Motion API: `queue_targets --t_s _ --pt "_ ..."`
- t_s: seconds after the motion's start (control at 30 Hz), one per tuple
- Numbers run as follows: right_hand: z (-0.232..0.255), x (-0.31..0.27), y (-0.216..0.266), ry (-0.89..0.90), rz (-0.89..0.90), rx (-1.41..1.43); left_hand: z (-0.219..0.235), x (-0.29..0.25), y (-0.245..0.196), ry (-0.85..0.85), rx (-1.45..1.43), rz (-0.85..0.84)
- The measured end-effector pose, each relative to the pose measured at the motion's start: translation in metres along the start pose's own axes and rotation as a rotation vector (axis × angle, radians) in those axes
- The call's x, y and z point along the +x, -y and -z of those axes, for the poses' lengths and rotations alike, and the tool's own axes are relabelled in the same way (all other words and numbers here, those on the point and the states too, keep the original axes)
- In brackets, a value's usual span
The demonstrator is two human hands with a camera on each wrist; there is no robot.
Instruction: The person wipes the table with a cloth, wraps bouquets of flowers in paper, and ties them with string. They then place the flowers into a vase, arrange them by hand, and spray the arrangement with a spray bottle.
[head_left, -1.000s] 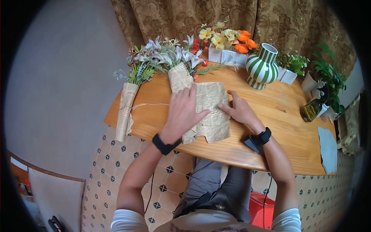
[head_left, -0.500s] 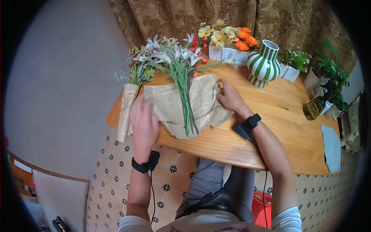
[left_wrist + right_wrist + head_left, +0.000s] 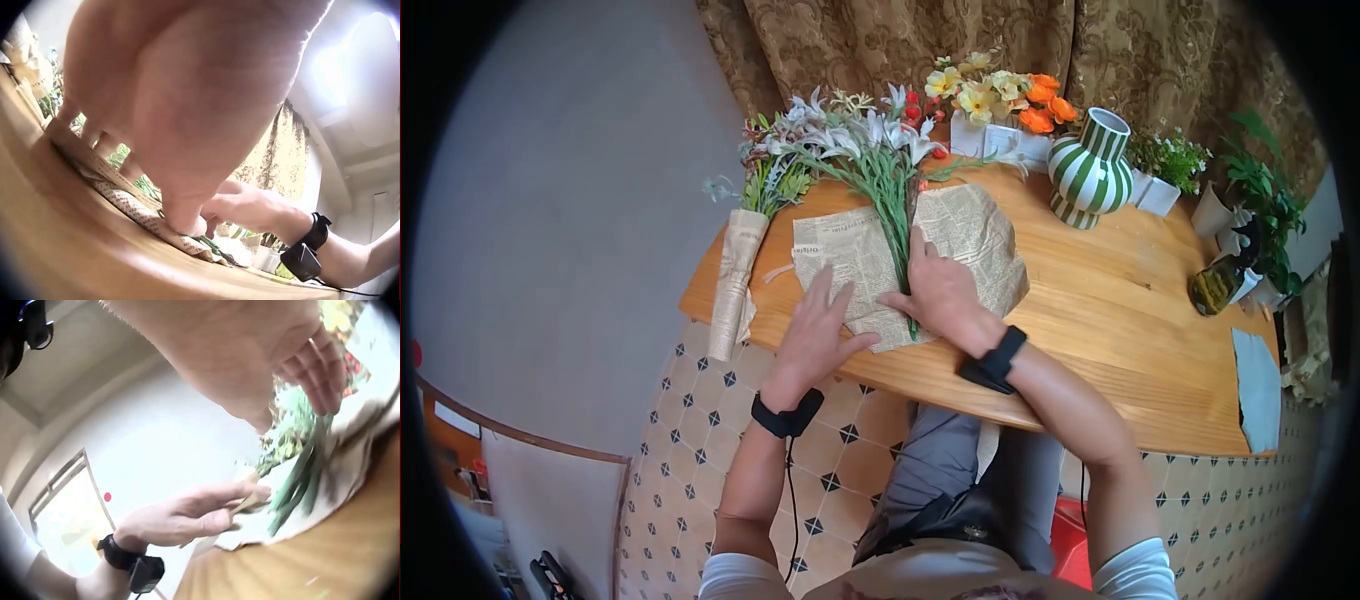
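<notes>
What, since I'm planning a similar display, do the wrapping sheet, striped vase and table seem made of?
Wrapping sheet: matte paper, judging by its creases and newspaper-like print. Striped vase: probably glazed ceramic, given its smooth surface, though painted plastic is possible. Table: wood or veneer, slightly glossy; grain and a knot show.

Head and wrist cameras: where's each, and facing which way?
Head: on the head, facing forward and down at paper and stems; left hand, right hand and legs show.
Left wrist: on that wrist, looking past its own hand toward the right hand and curtain.
Right wrist: on that wrist, looking past its own hand toward the left hand and wall.
Both wrist views share the paper and both hands.
</notes>
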State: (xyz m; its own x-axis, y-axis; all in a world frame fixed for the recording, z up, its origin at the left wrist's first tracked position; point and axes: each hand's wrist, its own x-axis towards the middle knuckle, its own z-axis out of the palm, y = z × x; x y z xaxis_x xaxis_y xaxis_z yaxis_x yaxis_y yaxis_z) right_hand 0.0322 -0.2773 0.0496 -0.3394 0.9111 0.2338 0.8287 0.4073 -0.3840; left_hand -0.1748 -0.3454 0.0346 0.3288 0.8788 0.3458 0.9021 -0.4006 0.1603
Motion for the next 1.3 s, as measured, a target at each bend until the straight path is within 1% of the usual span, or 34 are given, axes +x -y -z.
queue_targets --t_s 0.03,0.1,0.13,0.2,0.23,0.27,0.3,0.33,0.37,0.4,0.43,0.47,0.5,0.53,0.6,0.63,0.7,0.73,0.8,0.83,0.87,0.9,0.93,1.0,1.03,1.07,1.1,1.13,1.2,1.23,1.27,1.3 --pt "-0.005 0.007 -0.003 -0.005 0.003 -0.002 -0.001 0.000 0.002 -0.005 0.002 -0.001" --pt "-0.012 0.025 -0.014 0.060 -0.104 0.099 -0.006 -0.001 0.006 -0.215 -0.127 0.152" --pt "-0.014 0.030 -0.021 0.059 -0.104 0.098 -0.005 0.001 0.008 -0.216 -0.127 0.151" --pt "-0.017 0.034 -0.037 0.024 -0.043 0.197 0.001 0.010 0.017 -0.239 -0.446 0.462" --pt "-0.022 0.037 -0.047 -0.010 -0.034 0.346 0.001 0.016 0.028 -0.246 -0.447 0.463" --pt "-0.016 0.040 -0.048 -0.011 -0.027 0.342 0.000 0.024 0.040 -0.115 -0.731 0.556" --pt "-0.011 0.042 -0.050 0.079 -0.150 0.631 -0.004 0.026 0.049 0.028 -1.013 0.641" --pt "-0.008 0.043 -0.052 0.171 -0.275 0.919 -0.005 0.027 0.049 0.025 -1.015 0.641" --pt "-0.012 0.046 -0.053 -0.011 -0.164 0.734 -0.007 0.028 0.048 -0.023 -1.196 0.634" --pt "-0.012 0.047 -0.056 -0.013 -0.161 0.732 -0.008 0.029 0.048 -0.072 -1.376 0.620" --pt "0.003 0.044 -0.048 -0.101 -0.094 0.708 -0.004 0.030 0.046 -0.072 -1.376 0.618" --pt "0.016 0.040 -0.042 -0.187 -0.027 0.683 0.002 0.029 0.043 -0.114 -1.424 0.630" --pt "0.025 0.038 -0.039 -0.174 -0.035 0.771 0.006 0.029 0.042 -0.157 -1.472 0.642" --pt "0.033 0.035 -0.035 -0.174 -0.036 0.771 0.005 0.027 0.044 -0.157 -1.472 0.642" --pt "0.044 0.030 -0.025 -0.154 -0.057 0.751 0.001 0.023 0.050 -0.180 -1.434 0.585" --pt "0.043 0.027 -0.019 -0.154 -0.057 0.752 0.000 0.024 0.051 -0.179 -1.434 0.585" --pt "0.037 0.017 -0.007 -0.151 -0.076 0.670 -0.003 0.025 0.052 -0.222 -1.443 0.518" --pt "0.024 0.015 -0.012 -0.154 -0.077 0.672 -0.004 0.027 0.055 -0.219 -1.441 0.517" --pt "-0.022 0.018 -0.030 0.044 -0.038 0.451 -0.007 0.032 0.066 -0.227 -1.704 0.594" --pt "-0.021 0.019 -0.031 0.156 -0.040 0.475 -0.011 0.034 0.069 -0.227 -1.703 0.594" --pt "-0.020 0.019 -0.031 0.154 -0.038 0.476 -0.014 0.037 0.072 -0.201 -1.747 0.572" --pt "-0.018 0.019 -0.033 0.158 -0.065 0.537 -0.018 0.039 0.075 -0.175 -1.793 0.549" --pt "-0.015 0.018 -0.033 0.163 -0.095 0.597 -0.021 0.040 0.077 -0.174 -1.794 0.549" --pt "-0.009 0.017 -0.034 0.172 -0.122 0.589 -0.025 0.040 0.082 -0.140 -1.767 0.519" --pt "-0.001 0.015 -0.032 0.264 -0.154 0.684 -0.022 0.039 0.080 -0.132 -1.769 0.522" --pt "0.005 0.016 -0.032 0.355 -0.185 0.779 -0.018 0.039 0.080 -0.146 -1.724 0.592" --pt "0.004 0.019 -0.035 0.373 -0.199 0.759 -0.015 0.039 0.079 -0.164 -1.677 0.662" --pt "0.007 0.020 -0.036 0.376 -0.201 0.760 -0.011 0.040 0.073 -0.162 -1.677 0.666" --pt "0.020 0.019 -0.036 0.487 -0.171 0.679 -0.005 0.046 0.060 -0.246 -1.667 0.655" --pt "0.025 0.018 -0.036 0.492 -0.172 0.680 -0.005 0.047 0.060 -0.199 -1.686 0.609" --pt "0.030 0.017 -0.037 0.508 -0.131 0.679 -0.004 0.049 0.062 -0.201 -1.687 0.614" --pt "0.033 0.017 -0.040 0.523 -0.089 0.677 -0.002 0.051 0.063 -0.105 -1.648 0.604"
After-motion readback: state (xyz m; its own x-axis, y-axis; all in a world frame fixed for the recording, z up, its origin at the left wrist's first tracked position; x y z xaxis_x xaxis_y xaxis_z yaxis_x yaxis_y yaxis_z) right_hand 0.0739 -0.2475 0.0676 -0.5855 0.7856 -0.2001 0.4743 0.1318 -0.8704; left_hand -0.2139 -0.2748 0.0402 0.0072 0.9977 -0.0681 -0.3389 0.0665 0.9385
